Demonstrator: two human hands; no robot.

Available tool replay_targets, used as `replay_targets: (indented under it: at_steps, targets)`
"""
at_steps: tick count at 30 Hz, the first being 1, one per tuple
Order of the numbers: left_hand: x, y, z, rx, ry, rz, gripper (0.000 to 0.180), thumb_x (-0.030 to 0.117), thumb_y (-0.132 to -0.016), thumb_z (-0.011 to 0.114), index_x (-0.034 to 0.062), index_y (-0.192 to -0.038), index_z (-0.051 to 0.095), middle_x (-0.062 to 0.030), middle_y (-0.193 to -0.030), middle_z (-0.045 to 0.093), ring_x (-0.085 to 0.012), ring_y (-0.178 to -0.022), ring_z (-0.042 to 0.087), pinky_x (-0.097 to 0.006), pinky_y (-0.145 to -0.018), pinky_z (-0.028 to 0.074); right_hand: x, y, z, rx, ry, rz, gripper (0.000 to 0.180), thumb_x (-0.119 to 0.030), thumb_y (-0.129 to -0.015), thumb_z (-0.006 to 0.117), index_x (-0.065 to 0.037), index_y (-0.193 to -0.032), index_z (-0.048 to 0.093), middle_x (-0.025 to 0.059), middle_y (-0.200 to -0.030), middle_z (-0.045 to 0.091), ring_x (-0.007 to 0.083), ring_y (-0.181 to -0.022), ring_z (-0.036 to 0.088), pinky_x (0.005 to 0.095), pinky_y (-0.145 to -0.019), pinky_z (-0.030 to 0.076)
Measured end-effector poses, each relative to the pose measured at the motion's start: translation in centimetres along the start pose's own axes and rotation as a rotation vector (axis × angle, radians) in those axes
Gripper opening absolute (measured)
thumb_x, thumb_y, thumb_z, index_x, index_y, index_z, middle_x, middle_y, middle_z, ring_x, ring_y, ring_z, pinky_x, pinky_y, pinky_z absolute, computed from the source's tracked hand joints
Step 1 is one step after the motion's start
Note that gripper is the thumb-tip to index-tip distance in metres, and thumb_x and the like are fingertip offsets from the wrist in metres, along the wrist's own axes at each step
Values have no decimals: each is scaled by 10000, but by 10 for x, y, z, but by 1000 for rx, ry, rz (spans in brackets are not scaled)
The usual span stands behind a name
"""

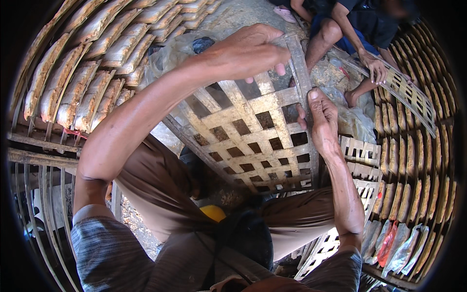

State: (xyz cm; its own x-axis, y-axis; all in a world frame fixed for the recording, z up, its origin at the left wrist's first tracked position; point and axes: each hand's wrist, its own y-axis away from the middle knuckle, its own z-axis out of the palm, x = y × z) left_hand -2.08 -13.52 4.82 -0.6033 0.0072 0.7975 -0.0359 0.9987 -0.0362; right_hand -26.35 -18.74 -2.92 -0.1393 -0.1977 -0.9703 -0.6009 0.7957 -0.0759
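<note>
In front of my knees I hold up a woven bamboo rack, tilted, with a lattice of flat strips and square gaps inside a long wooden frame. My left hand reaches across its top, fingers curled over the upper corner. Lower down, my right hand grips the right-hand frame bar, its thumb along the near side and fingertips showing through the lattice. The rack's lower end sits between my legs; whether it rests on the ground I cannot tell.
Rows of long pale slabs with brown crusty edges stand at the left, with similar rows at the right. Crumpled clear plastic lies beyond my right hand. At the upper right, another person's hand touches a similar woven rack.
</note>
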Motion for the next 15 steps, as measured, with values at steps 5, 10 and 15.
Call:
replay_targets:
  at_steps: [5, 10, 15]
  targets:
    - [-7, -2, 2, 65, 87, 83, 584, 436, -966, 568, -94, -1193, 660, -209, -960, 706, -216, -671, 687, -340, -572, 579, -2, 0, 2, 4, -9, 4, 429, -412, -1132, 425, -85, -882, 545, -9, -707, 538, 71, -556, 457, 256, -529, 388]
    - [-17, -7, 10, 273, 88, 288, 354, 297, -932, 694, -20, -1088, 679, -134, -872, 705, -214, -632, 673, -354, -615, 583, -1, 0, 0, 35, -9, -9, 424, -416, -1132, 424, -85, -899, 552, -9, -709, 539, 73, -560, 457, 251, -526, 384]
    - [-4, 2, 10, 437, -278, 502, 275, 190, -863, 794, 80, -1104, 718, -81, -852, 725, -191, -671, 691, -335, -684, 588, -3, 1, -4, 87, -50, -24, 401, -411, -1132, 422, -85, -943, 560, -7, -722, 541, 75, -566, 464, 239, -521, 371]
